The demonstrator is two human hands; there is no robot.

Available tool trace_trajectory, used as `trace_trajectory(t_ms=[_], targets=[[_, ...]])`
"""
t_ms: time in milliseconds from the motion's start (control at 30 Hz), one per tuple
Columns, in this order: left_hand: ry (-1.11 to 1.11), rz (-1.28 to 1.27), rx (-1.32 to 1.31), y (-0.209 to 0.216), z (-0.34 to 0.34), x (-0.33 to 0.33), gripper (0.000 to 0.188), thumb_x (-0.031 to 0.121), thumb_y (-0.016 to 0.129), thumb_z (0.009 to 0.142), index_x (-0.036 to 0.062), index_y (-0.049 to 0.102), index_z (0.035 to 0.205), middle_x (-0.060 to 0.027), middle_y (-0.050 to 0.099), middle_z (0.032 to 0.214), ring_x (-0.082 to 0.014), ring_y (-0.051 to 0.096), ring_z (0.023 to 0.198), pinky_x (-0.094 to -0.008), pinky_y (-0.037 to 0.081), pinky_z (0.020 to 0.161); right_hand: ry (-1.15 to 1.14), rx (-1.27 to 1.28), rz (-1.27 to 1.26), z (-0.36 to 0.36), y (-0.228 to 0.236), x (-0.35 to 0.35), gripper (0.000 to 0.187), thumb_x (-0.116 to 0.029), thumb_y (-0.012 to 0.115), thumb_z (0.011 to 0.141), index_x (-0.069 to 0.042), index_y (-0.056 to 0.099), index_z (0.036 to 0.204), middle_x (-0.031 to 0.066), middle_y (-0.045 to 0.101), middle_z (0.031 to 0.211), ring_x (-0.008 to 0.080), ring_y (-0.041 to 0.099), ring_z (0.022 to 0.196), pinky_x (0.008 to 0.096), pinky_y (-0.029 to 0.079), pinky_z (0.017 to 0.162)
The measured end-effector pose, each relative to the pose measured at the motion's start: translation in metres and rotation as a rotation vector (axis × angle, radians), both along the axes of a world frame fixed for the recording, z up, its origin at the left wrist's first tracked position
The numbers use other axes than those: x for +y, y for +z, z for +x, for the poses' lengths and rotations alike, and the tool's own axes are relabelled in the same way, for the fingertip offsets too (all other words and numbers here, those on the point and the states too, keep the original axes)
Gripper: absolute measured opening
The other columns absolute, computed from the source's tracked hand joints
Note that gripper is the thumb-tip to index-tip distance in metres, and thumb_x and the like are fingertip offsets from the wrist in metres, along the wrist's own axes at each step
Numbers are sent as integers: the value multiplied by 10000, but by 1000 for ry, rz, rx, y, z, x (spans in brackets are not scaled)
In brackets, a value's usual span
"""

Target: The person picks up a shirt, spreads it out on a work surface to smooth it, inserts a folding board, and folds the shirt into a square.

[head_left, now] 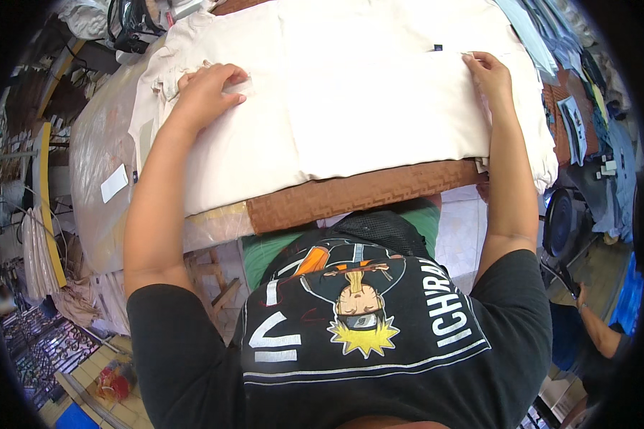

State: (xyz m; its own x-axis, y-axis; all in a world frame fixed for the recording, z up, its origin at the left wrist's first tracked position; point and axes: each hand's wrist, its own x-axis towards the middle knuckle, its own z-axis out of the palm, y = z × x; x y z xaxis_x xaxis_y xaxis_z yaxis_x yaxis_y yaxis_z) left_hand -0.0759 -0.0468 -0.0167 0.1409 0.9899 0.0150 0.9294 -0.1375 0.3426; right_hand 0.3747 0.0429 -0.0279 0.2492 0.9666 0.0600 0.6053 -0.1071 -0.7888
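Observation:
Pale cream garments (365, 107) lie spread flat in layers across the table in front of me, with a small dark label (437, 48) at an upper edge. My right hand (492, 77) pinches the top layer's edge between thumb and fingers, just right of that label. On the left part of the cloth rests my left hand (213, 91), its fingers bent and its thumb apart from them. A small crease of cloth shows between that thumb and forefinger. Gathered cloth bunches beyond the left hand. The cloth's lower edge hangs near the table's front.
The table has a brown patterned cover (365, 196) and clear plastic sheeting (104, 121) at left. A white paper tag (114, 184) lies on the plastic. Blue garments (612, 164) are piled at right, near a round black fan-like object (562, 222). Another person's arm (599, 325) shows lower right.

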Motion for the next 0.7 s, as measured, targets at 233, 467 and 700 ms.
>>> trace_trajectory(t_ms=[233, 467, 700], targets=[[-156, 331, 100, -42, 40, -61, 464, 336, 531, 875, 169, 456, 1301, -42, 394, 1389, -257, 257, 1343, -500, 117, 1091, 406, -842, 509, -38, -15, -55, 462, -327, 580, 855, -115, 508, 1259, 144, 418, 1351, 328, 370, 1263, 419, 341, 999], [-120, 275, 6, -62, 41, -65, 549, 461, 407, 917, 151, 372, 1369, -55, 311, 1446, -277, 206, 1363, -499, 119, 1096, 434, -887, 421, -72, -10, -68, 465, -284, 613, 832, -126, 513, 1257, 161, 357, 1392, 351, 316, 1291, 481, 284, 1030], [-8, 391, -219, -24, -15, -114, 316, 201, 602, 830, 77, 569, 1119, -77, 562, 1161, -267, 449, 1169, -436, 359, 965, 1077, -440, 711, -278, 47, -69, 291, -102, 612, 790, -73, 614, 1079, 100, 578, 1145, 294, 530, 1065, 374, 443, 886]])
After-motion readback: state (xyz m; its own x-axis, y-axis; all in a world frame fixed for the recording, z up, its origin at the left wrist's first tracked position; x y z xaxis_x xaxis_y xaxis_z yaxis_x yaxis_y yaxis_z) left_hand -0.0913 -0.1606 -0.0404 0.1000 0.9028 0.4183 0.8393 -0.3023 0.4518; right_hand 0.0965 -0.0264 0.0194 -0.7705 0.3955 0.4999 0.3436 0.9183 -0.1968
